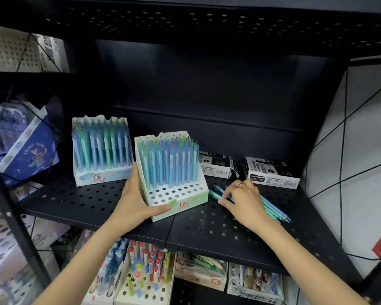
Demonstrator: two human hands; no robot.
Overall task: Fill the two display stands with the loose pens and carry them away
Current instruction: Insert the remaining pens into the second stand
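Note:
Two white cardboard display stands with blue and green pens stand on a black perforated shelf [97, 208]. The near stand [176, 194] has empty holes in its front rows; my left hand [136, 199] grips its left front corner, thumb on the front edge. The far stand [101, 172] sits behind it to the left, packed with pens. To the right, a bunch of loose blue and green pens [271, 208] lies on the shelf. My right hand [244, 201], wearing a ring, rests on these pens with its fingers curled over them.
Two black-and-white marker boxes [216, 168] [273, 172] lie at the back right of the shelf. The shelf below holds more pen stands [141, 280] and boxes. A blue gift bag [24, 148] stands on the left. A white wall lies to the right.

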